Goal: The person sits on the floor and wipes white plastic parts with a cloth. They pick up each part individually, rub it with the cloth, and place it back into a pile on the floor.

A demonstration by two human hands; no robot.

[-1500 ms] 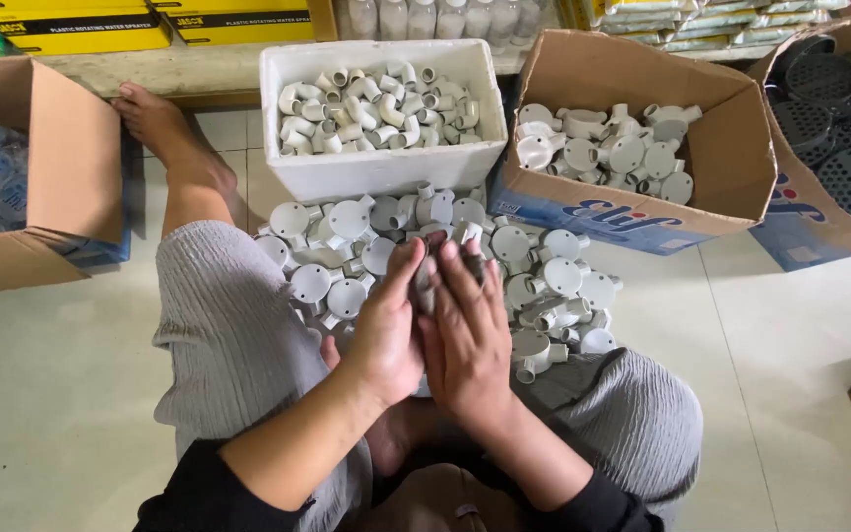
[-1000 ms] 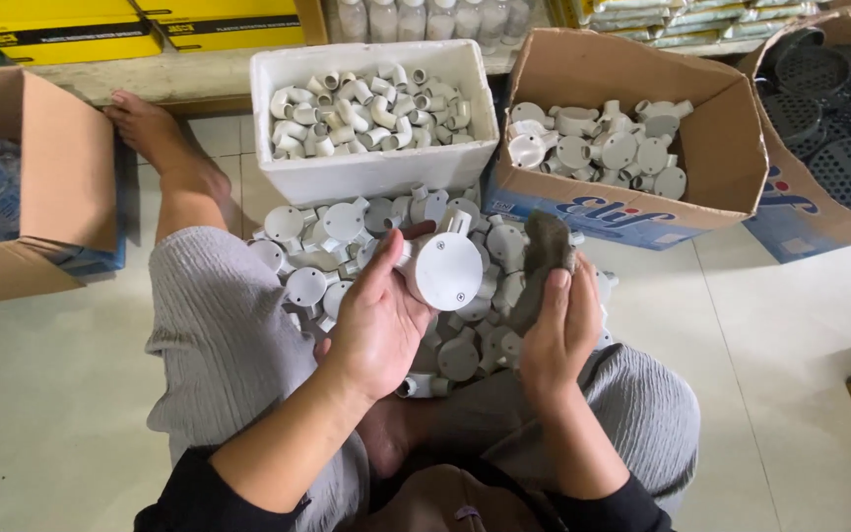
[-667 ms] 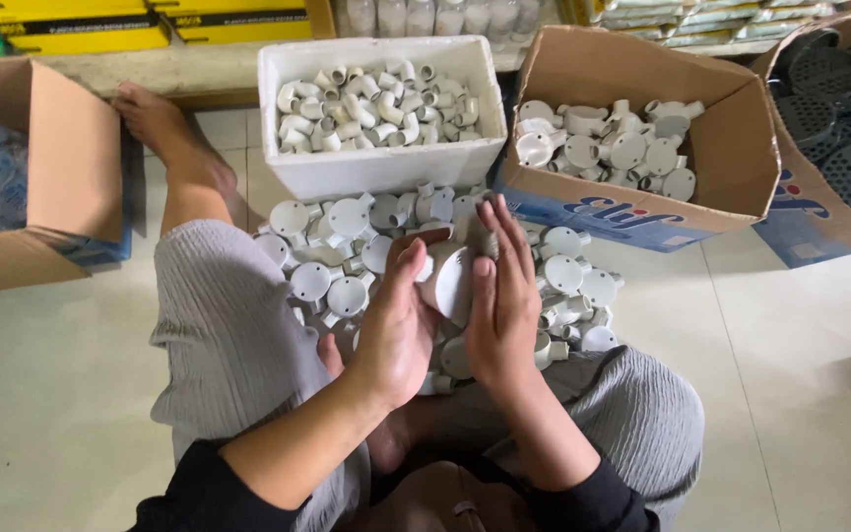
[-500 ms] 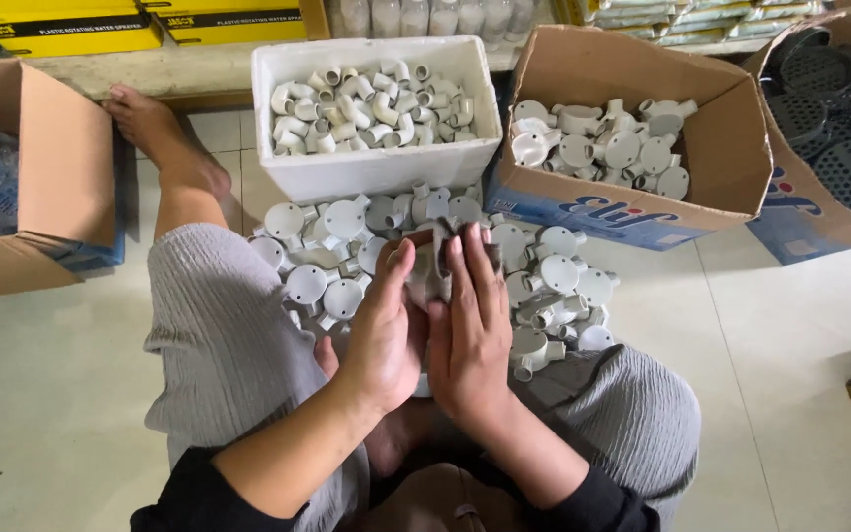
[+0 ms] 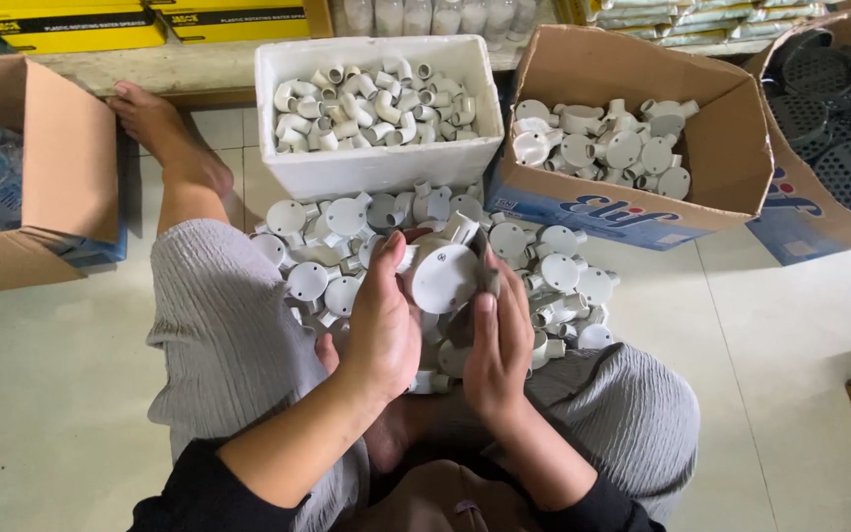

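Note:
I sit on the floor with a heap of white round plastic junction boxes point(image 5: 554, 271) between my legs. My left hand point(image 5: 384, 325) and my right hand point(image 5: 496, 340) together hold one white round junction box point(image 5: 442, 276) above the heap, its flat lid facing up. The left fingers wrap its left side, the right fingers press its right and lower edge. A grey piece shows under the right fingers; what it is I cannot tell.
A white foam box point(image 5: 376, 163) of white pipe elbows stands behind the heap. To its right is a cardboard box point(image 5: 642, 212) with more junction boxes. Another cardboard box point(image 5: 61, 187) is at left, black grilles point(image 5: 839, 148) at far right. My bare foot point(image 5: 155, 123) stretches left.
My hands parted, with the left lifting a junction box, then closed together over the heap. Now both hold the junction box raised, lid up.

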